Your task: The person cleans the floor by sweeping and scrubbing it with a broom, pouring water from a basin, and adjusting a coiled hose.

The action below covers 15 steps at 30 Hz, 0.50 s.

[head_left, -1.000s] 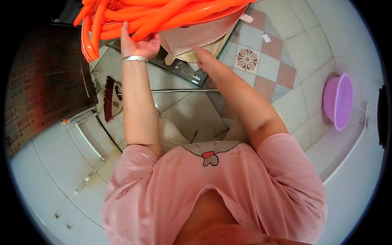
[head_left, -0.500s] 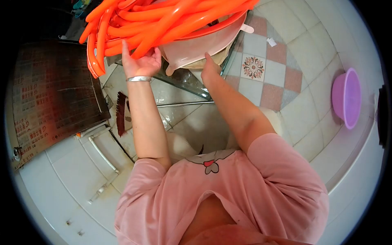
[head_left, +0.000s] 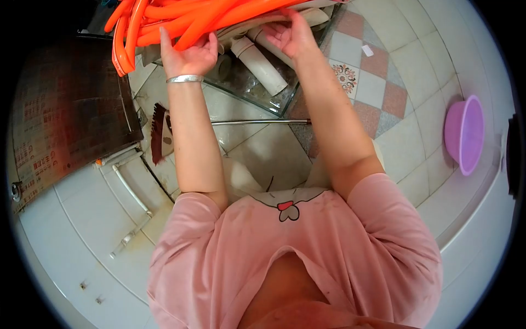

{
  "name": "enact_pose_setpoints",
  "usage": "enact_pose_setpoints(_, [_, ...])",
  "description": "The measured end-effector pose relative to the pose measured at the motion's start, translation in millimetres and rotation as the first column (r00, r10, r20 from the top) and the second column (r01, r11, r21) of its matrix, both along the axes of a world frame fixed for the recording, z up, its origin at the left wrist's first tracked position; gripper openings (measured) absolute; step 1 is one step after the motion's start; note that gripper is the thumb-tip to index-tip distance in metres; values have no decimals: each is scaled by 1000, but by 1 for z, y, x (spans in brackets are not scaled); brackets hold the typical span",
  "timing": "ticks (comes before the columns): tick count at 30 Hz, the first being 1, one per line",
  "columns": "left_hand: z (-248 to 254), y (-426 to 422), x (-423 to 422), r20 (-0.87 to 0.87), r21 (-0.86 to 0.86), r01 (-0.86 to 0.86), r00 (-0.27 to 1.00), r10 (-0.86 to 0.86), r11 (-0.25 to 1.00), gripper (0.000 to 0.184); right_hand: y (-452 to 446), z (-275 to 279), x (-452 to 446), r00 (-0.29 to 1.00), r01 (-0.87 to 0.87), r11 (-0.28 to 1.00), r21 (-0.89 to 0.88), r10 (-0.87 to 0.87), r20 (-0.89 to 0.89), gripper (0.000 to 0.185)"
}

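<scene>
A bundle of bright orange hose [head_left: 186, 23], glossy and coiled, fills the top of the head view. My left hand [head_left: 189, 57], a silver bangle at its wrist, cups the bundle's near side from below, palm up. Further right, my right hand [head_left: 291, 37] holds the bundle's lower edge, its thumb raised against the orange and its fingers curled underneath. Beneath the hands is a glass tank [head_left: 241, 105] with white plastic pipes [head_left: 260, 67] lying in it. A pale object [head_left: 313, 18] shows under the hose beside my right hand, its shape mostly hidden.
A brush head [head_left: 161, 134] and a metal pole [head_left: 263, 122] lie on the tiled floor before me. At the right stands a purple basin [head_left: 464, 135] against the wall. A dark printed panel [head_left: 71, 104] and white piping [head_left: 131, 189] are at the left.
The hose has moved up and away. My right hand has left the pale basin's near edge and risen to the hose. White pipes in the tank are now uncovered.
</scene>
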<state>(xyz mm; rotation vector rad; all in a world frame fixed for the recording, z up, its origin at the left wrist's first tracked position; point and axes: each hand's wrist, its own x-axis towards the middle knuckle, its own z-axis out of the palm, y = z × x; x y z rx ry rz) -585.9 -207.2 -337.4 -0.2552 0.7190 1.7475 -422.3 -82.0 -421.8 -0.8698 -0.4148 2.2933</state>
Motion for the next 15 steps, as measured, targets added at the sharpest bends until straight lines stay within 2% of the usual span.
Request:
enact_pose_setpoints(4, [-3, -2, 0, -30, 53, 7, 1000, -5, 999, 69, -2, 23, 14, 992, -54, 998, 30, 57, -114, 55])
enact_pose_setpoints(5, [-3, -1, 0, -38, 69, 7, 999, -4, 998, 70, 1, 34, 15, 974, -114, 993, -23, 107, -198, 57])
enact_pose_setpoints(6, [-2, -2, 1, -47, 84, 4, 999, 0, 996, 71, 2, 40, 17, 970, -139, 990, 7, 137, -201, 59])
enact_pose_setpoints(7, [3, -3, 3, 18, 78, -17, 1000, 15, 997, 71, 3, 44, 20, 964, -165, 986, 37, 169, -204, 61])
enact_pose_setpoints(10, [8, -3, 10, -59, 80, -40, 997, 45, 996, 72, 2, 48, 22, 939, -231, 971, 63, 239, -249, 69])
enact_pose_setpoints(11, [4, -2, 1, 103, 78, -26, 995, 18, 997, 74, -1, 55, 21, 932, -242, 968, 69, 251, -262, 70])
enact_pose_setpoints(12, [3, -3, -2, 187, 77, -3, 982, -12, 997, 71, -1, 59, 21, 925, -253, 965, 74, 264, -275, 71])
enact_pose_setpoints(13, [9, -3, 1, 88, 110, -7, 996, -2, 994, 65, 6, 52, 21, 918, -305, 948, 88, 317, -237, 76])
enact_pose_setpoints(14, [15, -2, 4, -12, 141, -6, 1000, 8, 990, 59, 9, 44, 21, 929, -282, 957, 72, 291, -227, 72])
enact_pose_setpoints(15, [14, -2, 3, 18, 138, -14, 1000, 12, 990, 60, 5, 46, 20, 941, -256, 965, 57, 262, -215, 67])
